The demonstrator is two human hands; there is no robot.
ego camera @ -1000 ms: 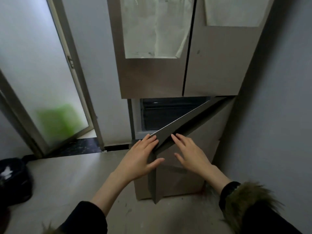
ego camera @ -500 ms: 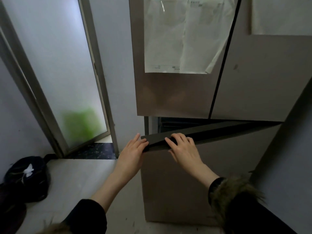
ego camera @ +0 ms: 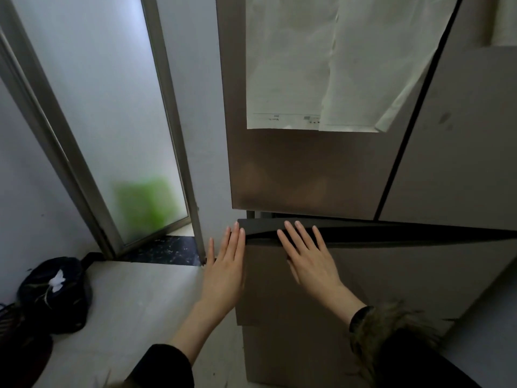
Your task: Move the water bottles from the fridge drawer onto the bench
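The fridge drawer (ego camera: 391,275) is a brown panel below the two upper fridge doors (ego camera: 307,169), with only a thin dark gap along its top edge. My left hand (ego camera: 226,264) lies flat with straight fingers against the drawer's left top corner. My right hand (ego camera: 310,261) presses flat on the drawer front, fingertips at its dark top edge. No water bottles are visible; the inside of the drawer is hidden.
White papers (ego camera: 321,65) hang on the left fridge door. A frosted glass door (ego camera: 112,121) stands to the left, with a dark bag (ego camera: 53,292) on the pale floor below it. A grey wall (ego camera: 481,345) lies at the lower right.
The drawer front has swung from wide open to almost shut against the fridge. Both hands followed it forward, now flat on its front. The view has moved closer.
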